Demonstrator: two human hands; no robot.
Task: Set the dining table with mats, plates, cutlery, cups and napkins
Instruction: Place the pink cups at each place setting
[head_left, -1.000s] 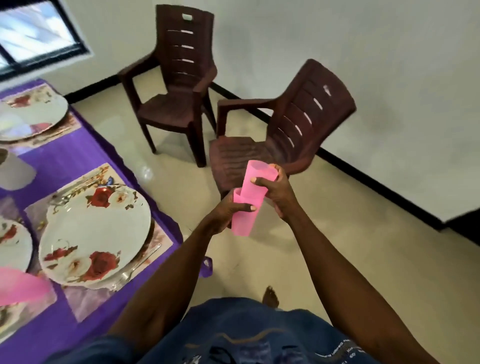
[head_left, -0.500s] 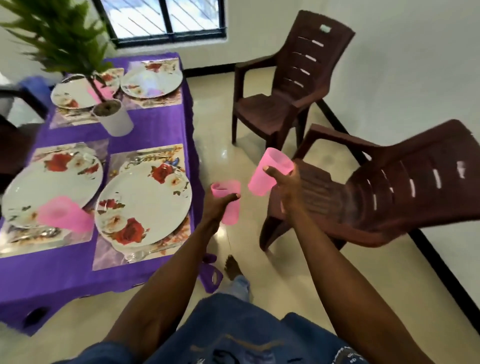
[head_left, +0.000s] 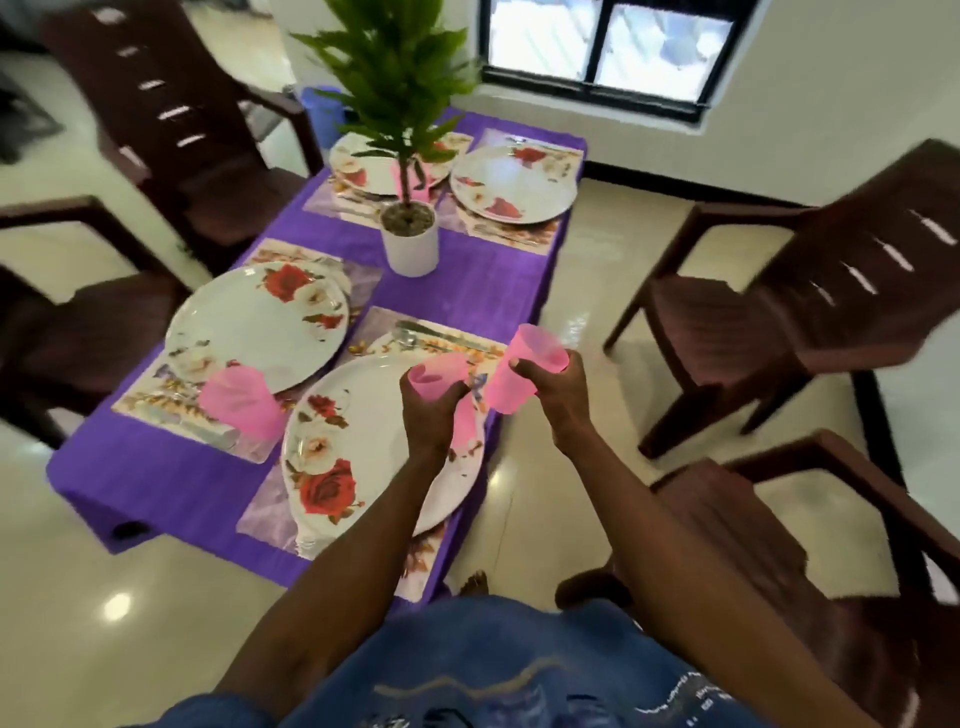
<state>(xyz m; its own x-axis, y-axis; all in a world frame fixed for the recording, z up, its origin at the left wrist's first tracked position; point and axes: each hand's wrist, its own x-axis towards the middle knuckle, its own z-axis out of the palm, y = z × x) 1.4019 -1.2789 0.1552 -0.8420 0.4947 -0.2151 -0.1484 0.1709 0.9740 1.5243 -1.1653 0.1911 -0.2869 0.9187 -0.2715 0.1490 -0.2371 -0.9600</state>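
Gripping translucent pink plastic cup (head_left: 435, 375) in left hand (head_left: 432, 415); tapered twin (head_left: 522, 376), right hand (head_left: 556, 392)

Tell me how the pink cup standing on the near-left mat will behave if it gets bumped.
The pink cup looks like thin translucent plastic, so it is probably light and would slide or tip easily. It is taller than it is wide and seems to taper, which favours toppling. Being round, it would likely roll toward the plate.

- Left hand (head_left: 431, 415), right hand (head_left: 558, 397): bare; no rings, watch or gloves visible.
- Forearms: bare to lower frame edge, no sleeves in view.
- Garment (head_left: 498, 670): blue denim-like fabric w/ pale wavy stitching and small white lettering at lower right, illegible.
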